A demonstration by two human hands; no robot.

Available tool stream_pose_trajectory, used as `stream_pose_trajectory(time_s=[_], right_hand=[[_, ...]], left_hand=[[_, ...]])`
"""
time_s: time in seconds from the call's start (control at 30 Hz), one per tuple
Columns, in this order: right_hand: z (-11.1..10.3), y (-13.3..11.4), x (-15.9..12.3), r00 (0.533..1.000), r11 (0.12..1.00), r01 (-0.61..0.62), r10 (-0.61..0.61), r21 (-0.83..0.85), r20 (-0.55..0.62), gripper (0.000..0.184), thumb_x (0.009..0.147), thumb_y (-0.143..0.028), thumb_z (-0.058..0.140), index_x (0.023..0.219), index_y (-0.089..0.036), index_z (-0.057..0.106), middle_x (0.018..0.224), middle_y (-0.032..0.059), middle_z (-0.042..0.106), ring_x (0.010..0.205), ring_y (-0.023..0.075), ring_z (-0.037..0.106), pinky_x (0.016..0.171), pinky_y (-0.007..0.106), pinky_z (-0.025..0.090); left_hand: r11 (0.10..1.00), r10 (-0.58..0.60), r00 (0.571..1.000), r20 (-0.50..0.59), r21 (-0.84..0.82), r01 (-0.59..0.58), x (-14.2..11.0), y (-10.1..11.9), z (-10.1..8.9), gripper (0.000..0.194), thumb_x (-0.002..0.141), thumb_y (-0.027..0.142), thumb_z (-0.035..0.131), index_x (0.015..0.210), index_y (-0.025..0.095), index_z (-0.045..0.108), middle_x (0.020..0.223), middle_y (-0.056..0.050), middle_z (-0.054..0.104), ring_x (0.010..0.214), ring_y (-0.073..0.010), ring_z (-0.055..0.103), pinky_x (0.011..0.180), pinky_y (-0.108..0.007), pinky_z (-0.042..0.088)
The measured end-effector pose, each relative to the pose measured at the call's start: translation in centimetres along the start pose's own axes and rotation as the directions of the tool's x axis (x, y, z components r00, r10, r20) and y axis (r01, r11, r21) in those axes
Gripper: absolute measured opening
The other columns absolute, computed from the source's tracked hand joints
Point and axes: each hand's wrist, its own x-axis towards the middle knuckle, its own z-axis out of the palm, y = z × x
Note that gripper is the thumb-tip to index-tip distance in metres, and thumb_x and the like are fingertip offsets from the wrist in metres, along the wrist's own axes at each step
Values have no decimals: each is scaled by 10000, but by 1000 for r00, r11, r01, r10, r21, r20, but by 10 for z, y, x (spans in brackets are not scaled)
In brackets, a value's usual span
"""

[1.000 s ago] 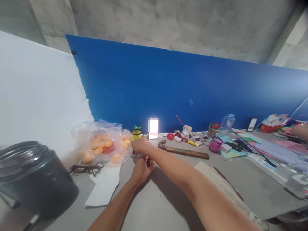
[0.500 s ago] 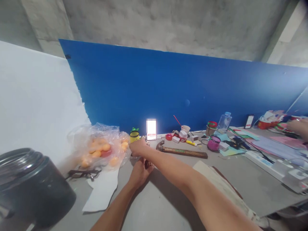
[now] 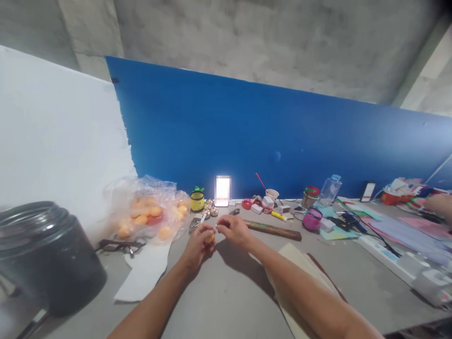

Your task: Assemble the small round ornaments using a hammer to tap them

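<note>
My left hand (image 3: pixel 197 246) is closed around a small round golden-brown ball (image 3: pixel 211 238), mostly covered by the fingers. A thin white stick (image 3: pixel 203 218) shows just above that hand; whether it is held I cannot tell. Close by on the right, my right hand (image 3: pixel 236 230) has its thumb and fingertips pinched over a tiny pale bit too small to name. Beyond the hands, several shiny brownish balls (image 3: pixel 213 212) lie beside a yellow jar (image 3: pixel 197 201) with a green top. Partly behind my right hand is a wooden-handled hammer (image 3: pixel 273 230).
Bagged orange fruit (image 3: pixel 148 212), glasses (image 3: pixel 122 246) and a dark pot (image 3: pixel 49 259) are on the left. A lit phone (image 3: pixel 222 190) stands at the back. A cloth (image 3: pixel 294 268), a purple jar (image 3: pixel 312 220) and a power strip (image 3: pixel 384 254) lie right. Another person's hand (image 3: pixel 439 205) shows far right.
My right hand has come back from near the yellow jar, over the left, to the right side. My left hand has turned, and the round ball shows in it. The view has shifted slightly.
</note>
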Motion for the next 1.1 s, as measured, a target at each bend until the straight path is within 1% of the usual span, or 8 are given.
stream_pose_trajectory(time_s=[0.13, 0.3, 0.47, 0.57, 0.67, 0.8, 0.9, 1.1], right_hand=[[12, 10, -26, 994, 986, 70, -82, -150, -76, 92, 876, -168, 668, 853, -217, 742, 822, 16, 750, 790, 175, 635, 739, 267, 404], [13, 15, -35, 977, 931, 170, -202, -322, -70, 141, 929, -179, 626, 844, -212, 734, 824, 38, 739, 801, 187, 616, 724, 285, 377], [13, 14, -39, 976, 913, 177, -211, -367, -55, 166, 936, -171, 599, 878, -215, 748, 831, 51, 736, 807, 197, 612, 717, 295, 386], [18, 10, -40, 987, 961, 125, -145, -246, -65, 207, 947, -181, 580, 966, -222, 781, 889, 65, 770, 851, 211, 643, 769, 309, 432], [22, 7, -38, 993, 995, -29, 39, 92, -113, 205, 928, -228, 606, 979, -224, 804, 944, 63, 798, 882, 211, 684, 810, 320, 478], [20, 7, -34, 961, 831, -222, 274, 510, -27, 122, 782, -271, 713, 832, -202, 800, 788, 31, 761, 728, 177, 656, 704, 296, 494], [15, 9, -33, 936, 746, -302, 349, 593, 39, 128, 717, -304, 743, 762, -187, 771, 681, 7, 697, 616, 138, 572, 605, 267, 447], [9, 15, -33, 914, 719, -358, 401, 596, 65, 167, 703, -354, 755, 715, -191, 725, 691, 12, 696, 573, 111, 503, 508, 228, 389]], left_hand=[[985, 20, 999, 31, 170, -25, -4, -2, 4, 419, 712, 518, 798, 776, 198, 535, 562, 65, 504, 472, -90, 464, 477, -216, 357], [951, 48, 998, 29, 303, -54, -5, -2, 5, 407, 709, 534, 771, 728, 194, 548, 557, 58, 495, 481, -95, 458, 488, -218, 357], [885, 141, 990, 1, 449, -126, -4, -2, 5, 367, 729, 526, 731, 687, 186, 600, 515, 39, 500, 469, -106, 437, 478, -224, 316], [865, 174, 983, -55, 486, -126, -5, -1, 6, 340, 733, 513, 718, 682, 187, 638, 510, 35, 506, 468, -114, 434, 476, -228, 321], [834, 205, 976, -73, 535, -135, -8, 3, 7, 316, 755, 500, 696, 711, 188, 696, 508, 28, 516, 480, -129, 441, 469, -234, 332], [795, 226, 973, -54, 587, -153, -11, 7, 11, 316, 771, 494, 676, 710, 187, 719, 544, 3, 574, 525, -152, 492, 483, -244, 369], [788, 224, 974, -34, 594, -160, -12, 7, 13, 285, 790, 459, 657, 740, 187, 724, 604, -13, 625, 570, -157, 521, 516, -247, 400], [831, 185, 983, -3, 535, -155, -14, 3, 16, 186, 718, 333, 727, 834, 190, 754, 706, -19, 659, 684, -180, 568, 602, -263, 460]])
